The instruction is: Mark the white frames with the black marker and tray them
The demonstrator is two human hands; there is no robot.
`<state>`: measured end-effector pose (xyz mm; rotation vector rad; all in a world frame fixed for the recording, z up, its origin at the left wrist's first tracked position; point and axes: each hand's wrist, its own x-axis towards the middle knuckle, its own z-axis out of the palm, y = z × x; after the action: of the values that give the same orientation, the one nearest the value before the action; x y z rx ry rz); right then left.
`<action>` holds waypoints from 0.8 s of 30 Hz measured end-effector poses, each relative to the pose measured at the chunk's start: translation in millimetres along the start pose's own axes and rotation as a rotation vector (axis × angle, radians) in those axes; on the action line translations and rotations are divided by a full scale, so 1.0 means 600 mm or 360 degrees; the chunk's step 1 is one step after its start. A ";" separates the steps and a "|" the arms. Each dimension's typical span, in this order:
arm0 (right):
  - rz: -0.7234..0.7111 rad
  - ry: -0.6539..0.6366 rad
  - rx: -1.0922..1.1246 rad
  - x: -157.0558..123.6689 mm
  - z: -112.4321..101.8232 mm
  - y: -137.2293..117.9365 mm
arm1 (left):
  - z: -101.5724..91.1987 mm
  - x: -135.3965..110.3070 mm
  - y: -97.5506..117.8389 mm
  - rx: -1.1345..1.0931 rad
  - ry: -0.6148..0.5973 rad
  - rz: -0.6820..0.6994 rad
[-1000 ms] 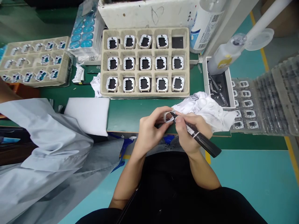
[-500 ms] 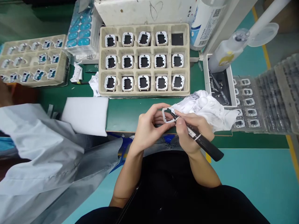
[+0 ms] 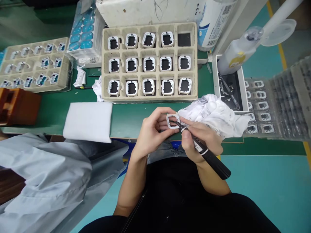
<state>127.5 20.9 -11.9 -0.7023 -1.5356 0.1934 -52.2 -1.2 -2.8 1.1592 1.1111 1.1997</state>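
Note:
My left hand (image 3: 153,131) holds a small white square watch-case frame (image 3: 167,120) by its edges, with fingers behind its opening. In my right hand (image 3: 202,139) is a thick black marker pen (image 3: 216,163) with a white label and pale rings. Its thin dark tip reaches the frame's lower right side and opening; exact contact is too small to make out. Beyond my hands lies a beige moulded tray (image 3: 148,103), its compartments holding several similar frames. The far right compartment shows only a dark bottom. Close to my right fingers is a crumpled white cloth (image 3: 213,113).
A white foam pad (image 3: 87,122) and a brown box (image 3: 21,106) are to the left, near a co-worker's pale sleeve (image 3: 48,171). Another parts tray (image 3: 58,85) sits farther back. On the right are a white box (image 3: 243,97), a bottle (image 3: 234,56) and stacked clear trays (image 3: 286,106).
The white frame has turned slightly and moved a little left and down in my hands. The pen's tip has shifted left with it. At the left, the co-worker's arm has drawn back, uncovering the brown box.

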 end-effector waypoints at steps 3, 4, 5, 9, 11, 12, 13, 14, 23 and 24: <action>-0.0007 -0.0030 -0.0010 -0.006 -0.004 0.002 | -0.001 0.000 0.001 -0.0022 -0.0013 0.0007; -0.0011 -0.0047 -0.0005 -0.007 -0.005 0.003 | -0.001 0.001 0.002 -0.0029 -0.0013 0.0013; -0.0019 -0.0056 0.0010 -0.009 -0.006 0.004 | -0.002 0.001 0.004 -0.0032 -0.0012 0.0012; 0.0002 -0.0067 -0.0006 -0.008 -0.007 0.002 | -0.003 0.003 0.009 0.0001 -0.0014 -0.0052; 0.0019 -0.0059 -0.0081 -0.005 -0.006 -0.002 | -0.002 0.002 0.011 0.0018 -0.0007 -0.0075; 0.0036 -0.0056 -0.0117 -0.004 -0.005 -0.004 | 0.000 0.001 0.011 0.0020 0.0008 -0.0074; 0.0057 -0.0046 -0.0140 -0.003 -0.004 -0.006 | 0.001 0.000 0.011 0.0022 0.0030 -0.0072; 0.0085 -0.0037 -0.0152 -0.003 -0.003 -0.007 | 0.003 -0.002 0.010 0.0026 0.0054 -0.0064; 0.0269 -0.0078 -0.0082 -0.007 -0.006 -0.014 | 0.015 -0.007 0.005 0.0124 0.0169 -0.0010; 0.0280 -0.0072 -0.0079 -0.006 -0.005 -0.015 | 0.015 -0.006 0.005 0.0133 0.0174 -0.0004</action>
<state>127.5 11.2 -10.0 -0.8785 -1.5258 0.3056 -43.9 -5.3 0.8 1.1661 1.2549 1.2367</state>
